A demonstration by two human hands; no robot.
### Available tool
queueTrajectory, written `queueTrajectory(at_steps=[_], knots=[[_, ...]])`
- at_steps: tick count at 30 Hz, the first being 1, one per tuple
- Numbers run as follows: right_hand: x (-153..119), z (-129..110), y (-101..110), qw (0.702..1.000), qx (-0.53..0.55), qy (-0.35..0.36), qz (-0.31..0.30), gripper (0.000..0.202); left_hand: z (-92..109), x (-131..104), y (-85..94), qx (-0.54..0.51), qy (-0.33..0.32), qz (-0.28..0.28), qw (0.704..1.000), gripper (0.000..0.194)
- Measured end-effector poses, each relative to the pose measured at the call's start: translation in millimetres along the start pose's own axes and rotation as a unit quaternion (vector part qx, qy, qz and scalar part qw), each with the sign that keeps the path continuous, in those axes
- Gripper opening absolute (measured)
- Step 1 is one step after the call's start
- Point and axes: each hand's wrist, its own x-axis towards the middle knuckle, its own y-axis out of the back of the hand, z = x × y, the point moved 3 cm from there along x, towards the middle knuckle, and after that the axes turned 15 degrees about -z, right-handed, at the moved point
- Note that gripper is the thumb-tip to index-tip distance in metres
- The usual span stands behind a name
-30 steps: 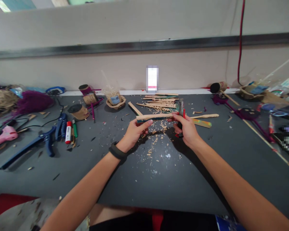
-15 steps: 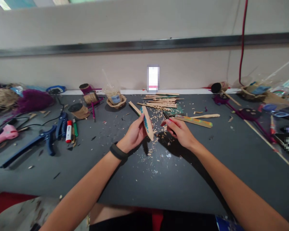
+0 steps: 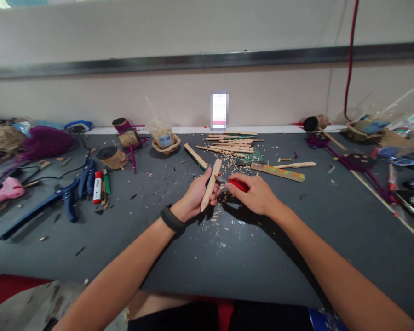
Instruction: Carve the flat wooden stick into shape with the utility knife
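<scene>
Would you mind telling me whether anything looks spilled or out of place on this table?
Yes: pale wood shavings lie loose across the dark table, near the left hand holding a wooden piece. They look untidy because nothing contains them.

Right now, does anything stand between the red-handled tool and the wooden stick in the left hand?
Nothing visible does. The right hand holds the red-handled tool with its tip beside the wooden stick; contact is unclear.
</scene>
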Motion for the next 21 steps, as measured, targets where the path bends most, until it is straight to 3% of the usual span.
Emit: queueTrajectory(at_steps=[3,10,14,21], knots=[[-1.0,-2.3,1.4,0.999,-0.032,-0.018,0.008,0.037,-1.4,0.8,1.2,0.030,-0.002,0.003,1.000,0.037],[-2.7,-10.1,-1.7,0.995,-0.076,-0.051,0.028,0.037,-4.4,-2.7,-1.2,0.135,-0.036,-0.045,0.989,0.061],[-3.3,-13.2,-4.3,0.992,-0.107,-0.056,0.040,0.030,-5.1,-4.8,-1.8,0.226,-0.057,-0.029,0.972,0.067],[-1.0,-9.5,-4.3,0.980,-0.160,-0.111,0.028,0.039,-6.7,-2.0,-2.4,0.256,-0.069,-0.026,0.964,0.070]])
